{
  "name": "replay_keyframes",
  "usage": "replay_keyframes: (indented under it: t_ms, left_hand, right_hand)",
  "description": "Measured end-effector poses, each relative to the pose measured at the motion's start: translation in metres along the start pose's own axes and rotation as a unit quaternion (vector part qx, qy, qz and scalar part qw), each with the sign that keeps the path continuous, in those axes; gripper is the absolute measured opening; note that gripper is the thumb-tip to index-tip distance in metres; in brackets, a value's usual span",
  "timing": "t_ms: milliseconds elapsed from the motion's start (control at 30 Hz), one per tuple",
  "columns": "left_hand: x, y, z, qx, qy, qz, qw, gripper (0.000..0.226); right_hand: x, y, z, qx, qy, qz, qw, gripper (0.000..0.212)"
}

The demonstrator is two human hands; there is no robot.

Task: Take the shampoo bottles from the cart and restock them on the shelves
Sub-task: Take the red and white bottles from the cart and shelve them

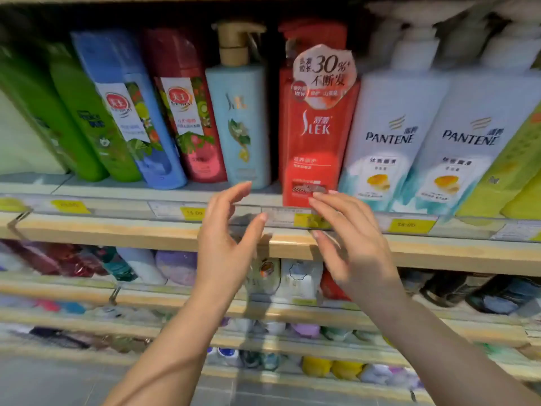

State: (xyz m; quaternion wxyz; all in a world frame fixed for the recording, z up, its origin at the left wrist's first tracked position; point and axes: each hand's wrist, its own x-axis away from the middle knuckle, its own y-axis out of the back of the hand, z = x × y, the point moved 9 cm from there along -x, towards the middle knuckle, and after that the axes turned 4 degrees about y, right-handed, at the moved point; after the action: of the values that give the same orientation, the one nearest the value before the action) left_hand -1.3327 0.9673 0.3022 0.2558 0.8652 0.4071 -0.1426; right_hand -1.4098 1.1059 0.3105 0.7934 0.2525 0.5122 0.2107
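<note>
Both hands, left (pixel 231 230) and right (pixel 348 238), hover empty-fingered below the red bottle (pixel 316 127) at twelve o'clock (nudge it back squarely).

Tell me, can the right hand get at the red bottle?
Probably yes: the right hand is open just below the red bottle, whose front stands at the shelf edge with nothing between them.

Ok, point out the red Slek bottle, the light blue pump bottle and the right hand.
red Slek bottle (pixel 317 130), head view, front label logo.
light blue pump bottle (pixel 238 124), head view, body front.
right hand (pixel 355 244), head view, back of hand.
</note>
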Motion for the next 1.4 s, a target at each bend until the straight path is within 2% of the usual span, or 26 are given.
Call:
replay_keyframes:
  t_ms: [133, 233, 300, 400, 500, 567, 700, 767, 900, 1000, 1167, 1400]
  left_hand:
    - [0.048, 0.038, 0.039, -0.092, 0.013, -0.003, 0.996, 0.028]
    - [0.083, 0.074, 0.073, -0.143, 0.059, -0.007, 0.988, 0.027]
    - [0.106, 0.102, 0.096, -0.165, 0.103, -0.026, 0.981, 0.032]
    - [0.139, 0.158, 0.131, -0.184, 0.178, -0.071, 0.964, 0.037]
    - [0.165, 0.217, 0.159, -0.200, 0.212, -0.061, 0.955, 0.036]
    - [0.187, 0.272, 0.177, -0.220, 0.207, -0.058, 0.952, 0.032]
    - [0.246, 0.392, 0.220, -0.239, 0.316, -0.121, 0.910, 0.029]
    - [0.272, 0.446, 0.232, -0.249, 0.351, -0.157, 0.889, 0.028]
    - [0.320, 0.545, 0.245, -0.239, 0.398, -0.240, 0.853, 0.026]
    - [0.346, 0.586, 0.249, -0.220, 0.419, -0.280, 0.835, 0.024]
    - [0.386, 0.644, 0.261, -0.220, 0.447, -0.326, 0.803, 0.025]
    - [0.388, 0.741, 0.288, -0.242, 0.450, -0.386, 0.768, 0.025]
  right_hand:
    - [0.020, -0.054, 0.035, -0.055, 0.028, 0.071, 0.996, 0.033]
    - [0.037, -0.088, 0.061, -0.082, 0.048, 0.118, 0.989, 0.026]
    - [0.050, -0.118, 0.077, -0.082, 0.038, 0.182, 0.979, 0.029]
    - [0.066, -0.178, 0.108, -0.108, -0.002, 0.303, 0.947, 0.033]
    - [0.085, -0.239, 0.143, -0.157, -0.068, 0.402, 0.900, 0.034]
    - [0.093, -0.276, 0.182, -0.183, -0.092, 0.422, 0.883, 0.036]
    - [0.108, -0.338, 0.264, -0.267, -0.162, 0.449, 0.837, 0.024]
    - [0.107, -0.363, 0.303, -0.314, -0.198, 0.438, 0.819, 0.021]
    - [0.103, -0.412, 0.387, -0.355, -0.187, 0.451, 0.797, 0.020]
    - [0.099, -0.438, 0.439, -0.361, -0.158, 0.470, 0.789, 0.028]
    - [0.100, -0.490, 0.512, -0.387, -0.136, 0.496, 0.765, 0.019]
    - [0.094, -0.587, 0.604, -0.448, -0.154, 0.556, 0.683, 0.021]
